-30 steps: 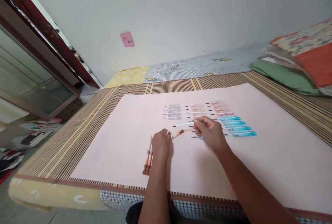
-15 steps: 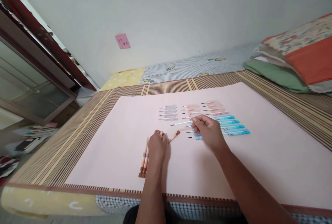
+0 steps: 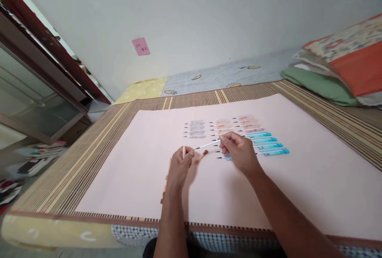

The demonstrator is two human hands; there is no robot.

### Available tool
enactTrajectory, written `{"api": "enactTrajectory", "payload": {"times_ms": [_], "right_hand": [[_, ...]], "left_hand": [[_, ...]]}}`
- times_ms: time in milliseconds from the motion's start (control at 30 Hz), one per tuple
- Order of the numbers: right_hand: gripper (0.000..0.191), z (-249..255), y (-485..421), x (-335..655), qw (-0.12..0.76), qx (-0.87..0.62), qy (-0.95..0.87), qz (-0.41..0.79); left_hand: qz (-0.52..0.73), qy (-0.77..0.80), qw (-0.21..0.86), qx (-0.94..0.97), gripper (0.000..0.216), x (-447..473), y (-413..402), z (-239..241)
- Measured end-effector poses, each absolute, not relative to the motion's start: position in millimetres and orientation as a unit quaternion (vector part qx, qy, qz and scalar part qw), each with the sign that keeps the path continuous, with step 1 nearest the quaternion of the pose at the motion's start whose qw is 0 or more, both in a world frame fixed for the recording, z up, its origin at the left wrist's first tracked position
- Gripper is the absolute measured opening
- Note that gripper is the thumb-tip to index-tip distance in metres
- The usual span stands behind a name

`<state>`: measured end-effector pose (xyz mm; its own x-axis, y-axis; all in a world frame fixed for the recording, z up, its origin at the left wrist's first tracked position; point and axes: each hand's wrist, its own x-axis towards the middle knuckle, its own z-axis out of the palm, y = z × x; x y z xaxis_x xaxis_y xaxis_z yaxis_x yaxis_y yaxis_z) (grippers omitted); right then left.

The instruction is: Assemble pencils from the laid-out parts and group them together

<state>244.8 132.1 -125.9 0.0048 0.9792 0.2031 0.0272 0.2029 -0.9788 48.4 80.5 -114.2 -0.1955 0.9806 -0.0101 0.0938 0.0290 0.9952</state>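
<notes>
A pink note (image 3: 141, 46) on the wall (image 3: 209, 11); folded bedding (image 3: 337, 71), perhaps pillows, right.

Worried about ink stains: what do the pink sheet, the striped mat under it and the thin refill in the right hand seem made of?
Pink sheet: likely paper or thin card, matte, flat with crisp cut edges. Striped mat: probably woven bamboo or straw, dull, fine parallel ribs. Refill, pinched by the right hand: seemingly a pale plastic tube with a dark tip.

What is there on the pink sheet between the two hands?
Head view: a brown-tipped pen part lies between the left hand, which grips a white tube, and the right hand, whose thin refill passes beside it.
</notes>
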Motion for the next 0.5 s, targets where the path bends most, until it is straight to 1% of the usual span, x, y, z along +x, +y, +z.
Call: {"api": "enactTrajectory", "payload": {"times_ms": [200,333,500], "right_hand": [[0.035,-120,129,245,0.537,-0.459,-0.575,0.412],[0.035,-116,128,247,0.529,-0.464,-0.587,0.401],[0.036,-114,128,248,0.543,-0.463,-0.584,0.386]], "left_hand": [[0.518,0.52,0.488,0.473,0.029,50,81,-113],[0.529,0.513,0.495,0.46,0.026,50,82,-116],[0.527,0.527,0.489,0.454,0.028,47,83,-120]]}}
